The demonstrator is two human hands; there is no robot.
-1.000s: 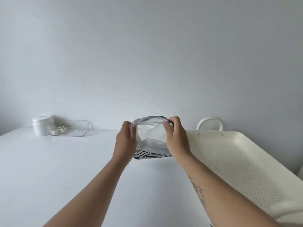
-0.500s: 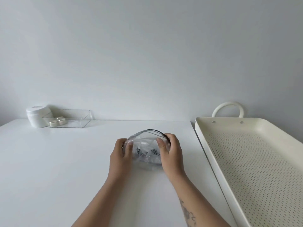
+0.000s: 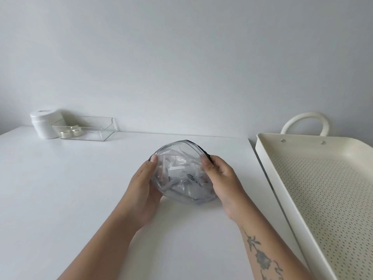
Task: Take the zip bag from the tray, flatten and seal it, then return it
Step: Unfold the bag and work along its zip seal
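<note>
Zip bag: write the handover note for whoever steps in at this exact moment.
Hands: the left hand grips the zip bag on its left side, thumb on the front. The right hand grips the right side the same way.
Where: the bag rests on the white table, left of the tray.
Done: bag is out of the tray.
Left: it is puffed and crumpled, with the dark zip edge bowed open. Press it flat, seal it, then put it back in the tray.
</note>
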